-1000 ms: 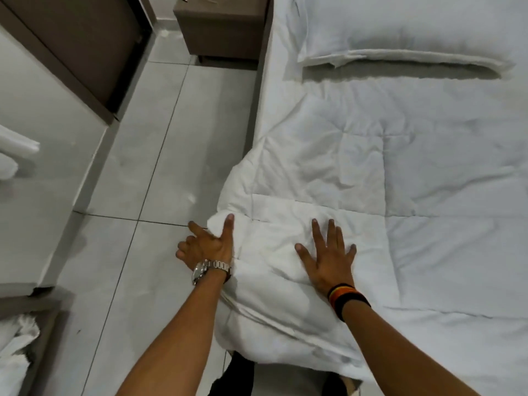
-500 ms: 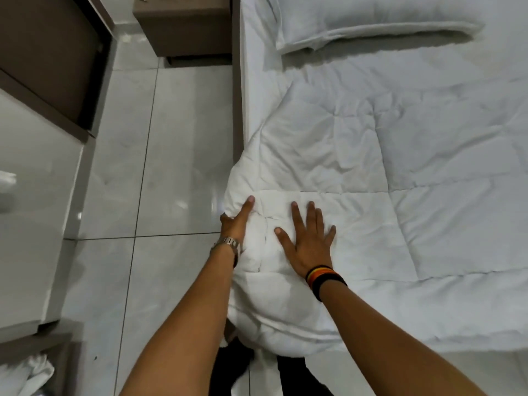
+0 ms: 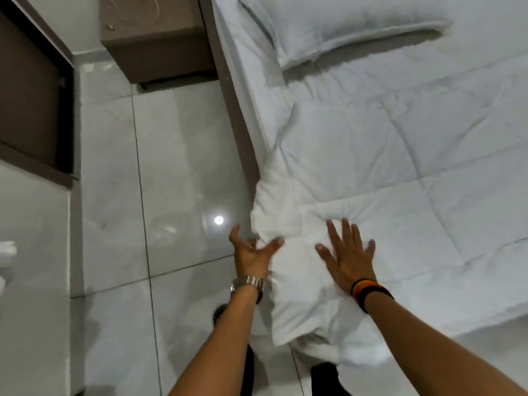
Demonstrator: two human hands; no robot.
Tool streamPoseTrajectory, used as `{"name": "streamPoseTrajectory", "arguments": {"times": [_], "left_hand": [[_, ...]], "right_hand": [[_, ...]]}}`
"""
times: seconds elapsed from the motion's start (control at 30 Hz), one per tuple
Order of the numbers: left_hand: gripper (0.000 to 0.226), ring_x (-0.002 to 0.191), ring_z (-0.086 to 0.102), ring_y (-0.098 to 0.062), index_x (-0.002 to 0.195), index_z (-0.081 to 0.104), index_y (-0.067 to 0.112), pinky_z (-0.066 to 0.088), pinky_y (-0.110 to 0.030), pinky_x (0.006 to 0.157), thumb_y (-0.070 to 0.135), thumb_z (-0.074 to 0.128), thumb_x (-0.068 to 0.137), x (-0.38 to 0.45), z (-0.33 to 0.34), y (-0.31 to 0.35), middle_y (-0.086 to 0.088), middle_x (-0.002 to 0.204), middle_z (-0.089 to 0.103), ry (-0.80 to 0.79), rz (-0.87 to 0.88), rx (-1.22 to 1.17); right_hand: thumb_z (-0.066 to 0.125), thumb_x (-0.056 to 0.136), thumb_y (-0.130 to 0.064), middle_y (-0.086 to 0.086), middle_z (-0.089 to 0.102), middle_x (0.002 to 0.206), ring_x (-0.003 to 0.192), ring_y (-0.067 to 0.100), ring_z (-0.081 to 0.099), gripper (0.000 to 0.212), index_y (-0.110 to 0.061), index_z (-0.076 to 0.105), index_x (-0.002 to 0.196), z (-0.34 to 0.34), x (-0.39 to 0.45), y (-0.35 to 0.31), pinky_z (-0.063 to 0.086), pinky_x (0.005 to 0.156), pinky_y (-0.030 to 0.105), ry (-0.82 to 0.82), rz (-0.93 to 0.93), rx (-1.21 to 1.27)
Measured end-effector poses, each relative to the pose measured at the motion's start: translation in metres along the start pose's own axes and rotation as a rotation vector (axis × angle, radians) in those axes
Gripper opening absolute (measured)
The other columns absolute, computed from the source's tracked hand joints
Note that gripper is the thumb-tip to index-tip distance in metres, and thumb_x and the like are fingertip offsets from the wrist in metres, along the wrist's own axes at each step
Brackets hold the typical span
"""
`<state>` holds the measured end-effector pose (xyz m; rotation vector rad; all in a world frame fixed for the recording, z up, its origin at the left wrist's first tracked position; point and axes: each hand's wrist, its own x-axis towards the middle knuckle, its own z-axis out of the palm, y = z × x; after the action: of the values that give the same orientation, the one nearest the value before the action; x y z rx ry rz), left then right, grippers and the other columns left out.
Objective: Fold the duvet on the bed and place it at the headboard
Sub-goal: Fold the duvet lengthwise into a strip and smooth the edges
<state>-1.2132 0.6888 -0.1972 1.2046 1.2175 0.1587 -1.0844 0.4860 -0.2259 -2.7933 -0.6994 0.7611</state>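
Note:
A white quilted duvet (image 3: 400,172) lies spread over the bed, its near left corner bunched and hanging over the bed's edge. My left hand (image 3: 251,257), with a metal watch at the wrist, has its fingers spread at the side of that bunched corner, thumb touching the fabric. My right hand (image 3: 347,257), with dark and coloured wristbands, lies flat and open on top of the duvet just right of the corner. A white pillow (image 3: 343,27) rests at the head end of the bed.
A brown bedside cabinet (image 3: 155,38) stands against the bed's head end on the left. Glossy grey floor tiles (image 3: 177,172) run along the bed's brown frame (image 3: 237,110). A dark wooden panel (image 3: 31,90) and a white surface (image 3: 31,252) line the far left.
The view has swung and tilted. My left hand has loosened from the duvet corner and spread its fingers; my right hand stays flat on the duvet.

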Motion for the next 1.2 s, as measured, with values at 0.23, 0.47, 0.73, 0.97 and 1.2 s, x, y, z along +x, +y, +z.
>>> {"name": "streamPoseTrajectory", "arguments": {"times": [0.23, 0.47, 0.73, 0.97, 1.2], "left_hand": [[0.103, 0.087, 0.061, -0.006, 0.166, 0.013, 0.028, 0.046, -0.027, 0.075, 0.064, 0.071, 0.088, 0.06, -0.026, 0.045, 0.009, 0.098, 0.064, -0.072, -0.02, 0.266], [0.085, 0.116, 0.063, -0.022, 0.166, 0.017, 0.027, 0.043, -0.029, 0.091, 0.051, 0.065, 0.099, 0.142, 0.026, 0.154, 0.011, 0.114, 0.065, -0.155, 0.243, 0.319], [0.115, 0.152, 0.038, -0.026, 0.167, 0.0, 0.036, 0.034, -0.039, 0.118, 0.065, 0.075, 0.085, 0.265, 0.165, 0.243, -0.001, 0.17, 0.032, -0.584, 0.196, 0.463], [0.125, 0.147, 0.041, -0.015, 0.162, 0.021, 0.042, 0.039, -0.025, 0.108, 0.063, 0.094, 0.062, 0.285, 0.178, 0.28, 0.007, 0.161, 0.039, -0.873, 0.301, 0.582], [0.146, 0.125, 0.064, -0.027, 0.164, -0.014, 0.04, 0.049, -0.027, 0.088, 0.085, 0.079, 0.06, 0.295, 0.097, 0.307, -0.007, 0.149, 0.058, -1.025, 0.448, 1.295]], "right_hand": [[0.0, 0.08, -0.09, -0.001, -0.009, 0.179, 0.165, 0.021, -0.007, 0.099, -0.045, -0.001, 0.168, -0.011, 0.012, -0.058, -0.006, 0.127, 0.065, -0.028, 0.104, 0.141], [-0.005, 0.081, -0.095, -0.002, -0.011, 0.179, 0.165, 0.021, -0.01, 0.099, -0.046, -0.002, 0.167, -0.051, 0.075, -0.102, -0.009, 0.128, 0.063, 0.188, 0.093, 0.316], [0.008, 0.091, -0.087, -0.004, -0.014, 0.178, 0.164, 0.018, -0.015, 0.086, -0.048, -0.005, 0.166, -0.049, 0.158, -0.105, -0.01, 0.13, 0.06, 0.327, 0.403, 0.413], [0.007, 0.092, -0.087, -0.002, -0.013, 0.179, 0.164, 0.017, -0.013, 0.078, -0.056, -0.015, 0.16, -0.047, 0.193, -0.136, -0.008, 0.13, 0.06, 0.344, 0.606, 0.458], [0.01, 0.093, -0.086, -0.005, -0.012, 0.178, 0.164, 0.014, -0.015, 0.079, -0.054, -0.012, 0.163, -0.052, 0.192, -0.157, -0.008, 0.13, 0.059, 0.341, 0.655, 0.483]]}}
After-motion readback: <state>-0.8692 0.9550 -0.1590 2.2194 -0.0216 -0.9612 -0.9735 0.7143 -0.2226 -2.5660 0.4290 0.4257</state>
